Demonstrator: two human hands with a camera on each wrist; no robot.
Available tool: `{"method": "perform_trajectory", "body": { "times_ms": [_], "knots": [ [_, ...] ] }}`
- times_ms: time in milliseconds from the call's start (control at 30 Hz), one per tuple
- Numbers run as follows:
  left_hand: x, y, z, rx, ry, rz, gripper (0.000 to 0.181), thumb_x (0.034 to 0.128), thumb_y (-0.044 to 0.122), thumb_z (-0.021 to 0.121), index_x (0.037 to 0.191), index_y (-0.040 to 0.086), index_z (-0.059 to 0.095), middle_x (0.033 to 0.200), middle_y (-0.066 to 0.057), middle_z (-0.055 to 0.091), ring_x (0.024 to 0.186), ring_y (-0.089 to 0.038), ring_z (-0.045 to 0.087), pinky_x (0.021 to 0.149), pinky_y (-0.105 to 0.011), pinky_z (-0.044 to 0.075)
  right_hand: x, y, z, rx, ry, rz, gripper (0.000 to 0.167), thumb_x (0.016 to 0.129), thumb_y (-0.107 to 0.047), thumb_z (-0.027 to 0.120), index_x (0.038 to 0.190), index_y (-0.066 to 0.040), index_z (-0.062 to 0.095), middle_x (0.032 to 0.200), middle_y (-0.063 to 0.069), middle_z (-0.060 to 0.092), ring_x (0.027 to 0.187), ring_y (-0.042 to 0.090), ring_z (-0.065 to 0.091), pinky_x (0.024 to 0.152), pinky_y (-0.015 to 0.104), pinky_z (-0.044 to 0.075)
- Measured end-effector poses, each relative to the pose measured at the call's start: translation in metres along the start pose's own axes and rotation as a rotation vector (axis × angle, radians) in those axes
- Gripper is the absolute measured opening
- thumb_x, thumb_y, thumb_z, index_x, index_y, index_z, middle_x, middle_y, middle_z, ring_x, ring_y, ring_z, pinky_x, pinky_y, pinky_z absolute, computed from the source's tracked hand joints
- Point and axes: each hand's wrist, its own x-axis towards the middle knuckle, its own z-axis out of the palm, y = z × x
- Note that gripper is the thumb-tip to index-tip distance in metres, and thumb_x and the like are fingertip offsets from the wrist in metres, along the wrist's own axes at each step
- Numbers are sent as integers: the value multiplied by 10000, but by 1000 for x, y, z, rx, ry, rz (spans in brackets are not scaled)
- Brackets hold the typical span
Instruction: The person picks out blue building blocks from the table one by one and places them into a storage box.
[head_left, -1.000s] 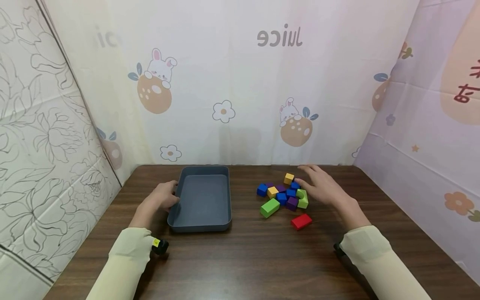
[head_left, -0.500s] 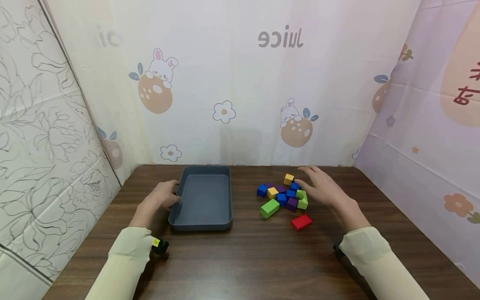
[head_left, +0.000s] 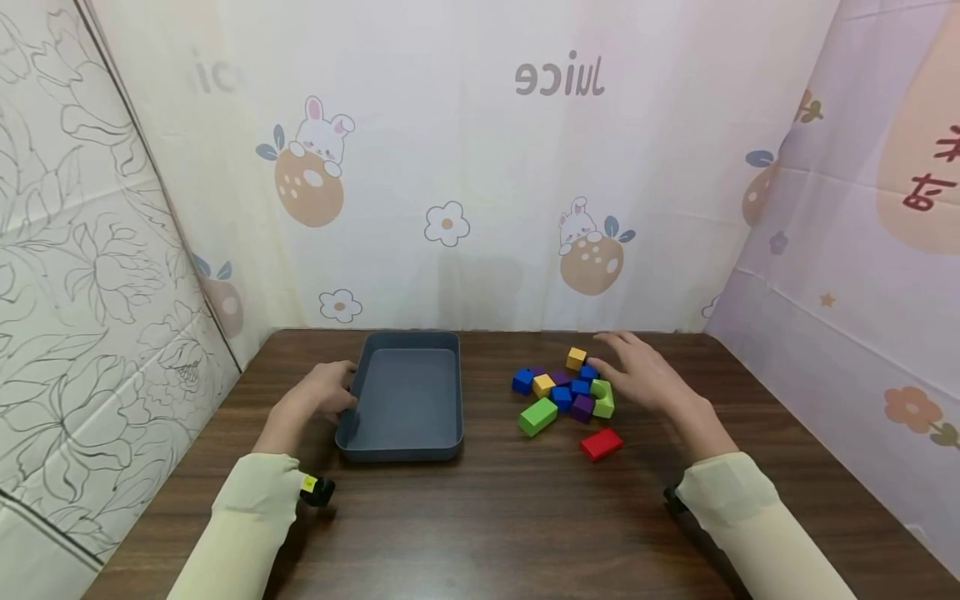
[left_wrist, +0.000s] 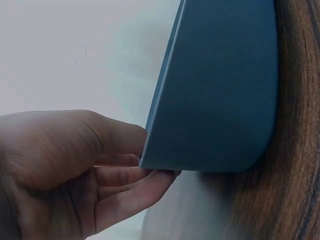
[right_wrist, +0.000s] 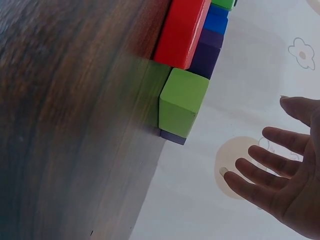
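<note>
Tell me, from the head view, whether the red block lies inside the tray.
No, the red block lies on the table, to the right of the tray.

Head view softly, evenly lit, faint sheen on the tabletop, wrist views dimmer and hazier

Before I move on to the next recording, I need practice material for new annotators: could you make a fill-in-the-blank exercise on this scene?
1. The tray is to the ____ of the blocks in the head view.
2. While the left hand grips the tray, the number of blocks held by the right hand is ____.
3. The head view shows exactly ____ yellow blocks.
4. The block nearest that view's bottom edge is ____.

Missing words: left; zero; two; red.
</note>
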Motion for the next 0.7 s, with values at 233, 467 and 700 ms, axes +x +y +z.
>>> {"method": "perform_trajectory", "body": {
  "times_ms": [233,467,700],
  "knots": [
    [-1,0,0,5,8,11,693,905,-39,697,1522,-137,395,1308,-388,568,810,-281,735,630,-363,664,1,-1,0,2,11,-9,606,1080,-421,599,1540,-38,502,1556,265,475,1426,489,445,1139,717,396],
    [2,-1,-2,-12,-3,17,701,922,-37,700,1536,-131,377,1352,-409,536,853,-312,741,649,-377,669,3,-7,-3,16,12,-13,656,1076,-507,561,1543,-50,502,1563,256,472,1433,481,442,1142,711,397],
    [3,-2,-1,-1,-12,23,712,929,-34,721,1537,-135,366,1356,-418,532,820,-297,746,648,-381,668,5,-11,-4,10,16,-13,661,1076,-513,561,1538,-43,508,1543,259,491,1415,476,463,1137,704,410]
  ]
}}
